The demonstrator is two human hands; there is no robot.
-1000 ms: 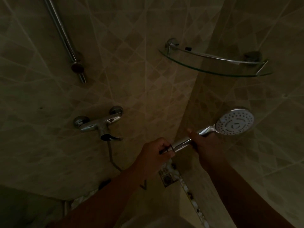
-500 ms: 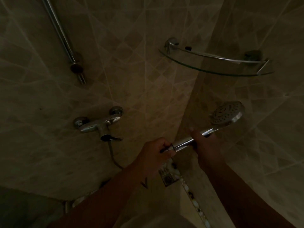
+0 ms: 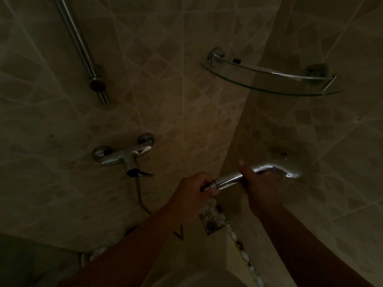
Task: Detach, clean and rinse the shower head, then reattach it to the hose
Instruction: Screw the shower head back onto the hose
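Observation:
A chrome shower head (image 3: pixel 287 161) is held level in front of the tiled corner, its round face turned away so only the shiny back shows. My right hand (image 3: pixel 259 186) grips the middle of its handle (image 3: pixel 229 179). My left hand (image 3: pixel 193 192) pinches the hose nut at the handle's lower end, where a black ring shows. The hose (image 3: pixel 139 195) drops from the wall mixer (image 3: pixel 124 156) toward the floor; its stretch up to my left hand is hidden behind my arm.
A chrome slide rail (image 3: pixel 79 44) runs up the left wall. A glass corner shelf (image 3: pixel 269 79) with a chrome rail hangs above the shower head. A floor drain (image 3: pixel 211 224) and a pebble strip lie below my hands. The room is dim.
The shower head has rotated about its handle: its white spray face, visible a second ago, now points away and only the chrome back shows. Both hands stay where they were.

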